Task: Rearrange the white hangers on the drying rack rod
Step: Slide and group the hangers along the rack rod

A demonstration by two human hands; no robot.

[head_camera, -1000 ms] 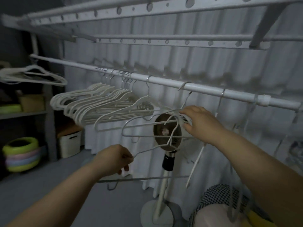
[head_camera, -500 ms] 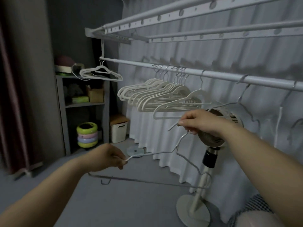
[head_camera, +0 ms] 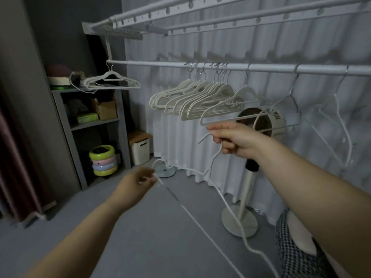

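Note:
A white rod [head_camera: 160,63] spans the drying rack. Several white hangers [head_camera: 192,99] hang bunched at its middle, a lone one [head_camera: 112,81] at its left end, and thin wire hangers [head_camera: 339,125] further right. I hold one thin white hanger [head_camera: 218,189] off the rod, below the bunch. My right hand [head_camera: 234,140] grips it by the hook and neck. My left hand [head_camera: 136,184] pinches one shoulder end, lower and to the left. The hanger lies tilted, its bar running down toward the bottom right.
A standing fan [head_camera: 251,171] is behind my right wrist, its base on the grey floor. A grey shelf unit [head_camera: 88,125] with boxes stands at the left, coloured rings [head_camera: 103,160] and a white bin [head_camera: 139,147] by it. White curtain covers the wall.
The held hanger has come off the rod and dropped lower, tilting. My view has swung left, and both hands have moved down with the hanger.

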